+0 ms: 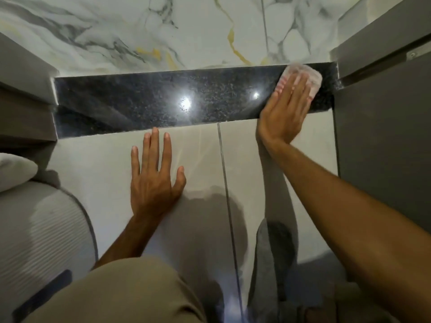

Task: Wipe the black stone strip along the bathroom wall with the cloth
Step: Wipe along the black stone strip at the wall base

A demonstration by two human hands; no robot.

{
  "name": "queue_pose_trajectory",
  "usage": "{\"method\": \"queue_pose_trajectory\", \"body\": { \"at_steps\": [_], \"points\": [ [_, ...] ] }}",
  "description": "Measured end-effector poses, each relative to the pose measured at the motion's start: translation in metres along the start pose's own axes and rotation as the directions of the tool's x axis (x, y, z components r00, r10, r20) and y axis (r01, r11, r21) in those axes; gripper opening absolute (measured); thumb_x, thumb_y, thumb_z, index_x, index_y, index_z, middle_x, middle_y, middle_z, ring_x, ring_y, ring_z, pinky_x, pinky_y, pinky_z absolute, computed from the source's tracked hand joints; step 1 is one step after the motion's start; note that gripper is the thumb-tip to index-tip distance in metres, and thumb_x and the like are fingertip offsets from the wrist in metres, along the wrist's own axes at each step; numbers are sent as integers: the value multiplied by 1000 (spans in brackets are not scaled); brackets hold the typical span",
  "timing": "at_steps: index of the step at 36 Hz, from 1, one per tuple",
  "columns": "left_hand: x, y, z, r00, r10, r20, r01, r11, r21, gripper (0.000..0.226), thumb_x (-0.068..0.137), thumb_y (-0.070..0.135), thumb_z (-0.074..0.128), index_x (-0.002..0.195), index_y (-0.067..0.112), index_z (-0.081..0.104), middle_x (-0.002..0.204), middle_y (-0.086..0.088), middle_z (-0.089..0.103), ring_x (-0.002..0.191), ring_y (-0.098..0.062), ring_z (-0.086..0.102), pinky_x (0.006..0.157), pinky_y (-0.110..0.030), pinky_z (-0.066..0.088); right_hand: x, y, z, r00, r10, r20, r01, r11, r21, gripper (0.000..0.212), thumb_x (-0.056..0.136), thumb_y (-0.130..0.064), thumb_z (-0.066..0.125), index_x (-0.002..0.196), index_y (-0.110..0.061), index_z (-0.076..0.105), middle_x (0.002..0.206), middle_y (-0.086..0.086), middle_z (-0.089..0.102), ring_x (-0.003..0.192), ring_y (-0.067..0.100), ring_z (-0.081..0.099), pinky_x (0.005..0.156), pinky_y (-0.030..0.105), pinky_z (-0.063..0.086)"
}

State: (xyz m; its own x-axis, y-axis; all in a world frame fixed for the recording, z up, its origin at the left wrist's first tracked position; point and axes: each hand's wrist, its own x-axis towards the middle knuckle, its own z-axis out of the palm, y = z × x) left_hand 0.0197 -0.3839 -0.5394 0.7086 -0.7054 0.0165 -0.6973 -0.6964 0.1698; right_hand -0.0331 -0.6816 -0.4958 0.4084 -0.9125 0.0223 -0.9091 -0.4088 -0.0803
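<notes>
My right fingers (297,86) lie straight and flat, pressing the pink-and-white cloth (303,75) onto the far right end of the black stone strip (163,101), beside the grey cabinet (382,136). My left hand (152,180) rests splayed and empty on the pale floor tile (105,173).

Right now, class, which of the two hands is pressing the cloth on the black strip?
The right hand, flat on the pink cloth at the black stone strip's right end; the left hand rests bare on the pale tile below.
</notes>
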Motion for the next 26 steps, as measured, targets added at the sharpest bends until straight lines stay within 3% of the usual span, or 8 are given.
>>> {"method": "queue_pose_trajectory", "body": {
  "at_steps": [3,6,9,12,16,19,22,26],
  "points": [
    [-1,-2,3,1000,0,-3,0,1000,8,77,110,48,34,173,7,18,181,-22,14,169,-39,13,138,-54,1,14,-30,3,990,-138,38,138,990,-1,63,117,-36,22,174,-11,12,184,10,10,172,28,9,142,46,8],
    [-1,-4,5,1000,-4,11,4,1000,8,77,111,51,29,174,10,15,182,-20,11,170,-35,7,138,-52,-3,0,-25,4,887,-461,35,460,887,42,60,118,-33,29,174,-14,20,183,7,17,171,25,14,142,44,13],
    [0,-4,5,999,-13,37,12,1000,23,78,110,52,27,175,11,11,183,-18,6,170,-29,-4,139,-50,-6,-17,14,3,800,-599,-8,598,798,75,59,116,-28,40,172,-15,28,181,5,25,170,23,21,140,45,21],
    [0,-3,4,999,-18,49,16,999,28,78,110,51,28,175,12,10,183,-17,4,170,-28,-7,138,-50,-7,-22,55,0,835,-550,-23,549,830,99,60,114,-28,46,171,-15,32,180,5,29,169,24,25,138,46,25],
    [1,-4,5,998,-19,57,18,1000,14,79,109,51,30,175,11,11,183,-17,5,170,-27,-7,138,-50,-6,9,65,-2,975,-220,-42,222,972,71,59,116,-32,37,172,-15,28,180,7,27,168,29,25,138,48,27],
    [0,-4,5,998,-27,60,26,1000,17,79,109,52,31,175,12,12,183,-17,6,170,-25,-9,138,-49,-8,49,47,2,998,-68,0,68,998,8,63,117,-38,23,174,-11,16,183,12,17,171,31,15,140,50,18],
    [1,-4,6,997,-31,69,31,1000,7,79,109,54,28,175,14,10,184,-14,3,170,-25,-8,138,-49,-8,69,24,6,985,-166,51,168,985,-26,65,117,-40,18,175,-11,10,184,13,10,172,31,9,141,50,11],
    [1,-3,3,996,-43,78,44,999,-7,80,108,54,27,175,15,10,184,-13,2,171,-29,-2,138,-48,-8,27,17,5,900,-435,37,435,900,14,61,118,-35,22,174,-14,12,184,10,10,172,28,10,141,49,15]
  ]
}}
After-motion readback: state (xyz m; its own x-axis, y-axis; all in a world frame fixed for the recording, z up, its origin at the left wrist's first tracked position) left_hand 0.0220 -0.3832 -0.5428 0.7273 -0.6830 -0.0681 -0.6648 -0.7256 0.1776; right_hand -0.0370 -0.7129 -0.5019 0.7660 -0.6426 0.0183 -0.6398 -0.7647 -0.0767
